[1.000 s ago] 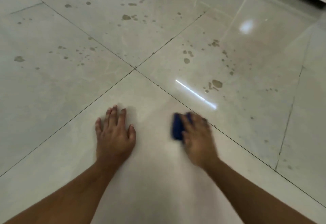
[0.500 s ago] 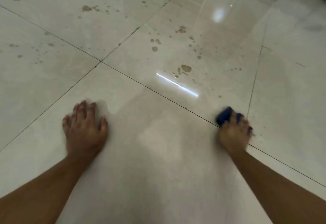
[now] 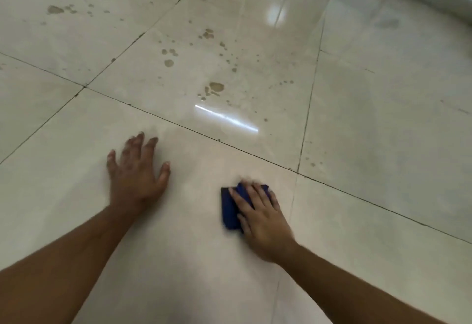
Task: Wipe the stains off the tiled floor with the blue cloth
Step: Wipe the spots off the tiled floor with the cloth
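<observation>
Lower right of the frame, right hand presses straight fingers on the folded blue cloth; left hand spreads flat on the glossy beige tiled floor, brown stains above.

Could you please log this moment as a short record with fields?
left hand: flat on floor, fingers spread
right hand: pressing cloth, fingers straight
cloth: blue, folded, on the near tile
stains: brown spots on the tile ahead, unwiped
floor: glossy beige tiles, dark grout lines
</observation>
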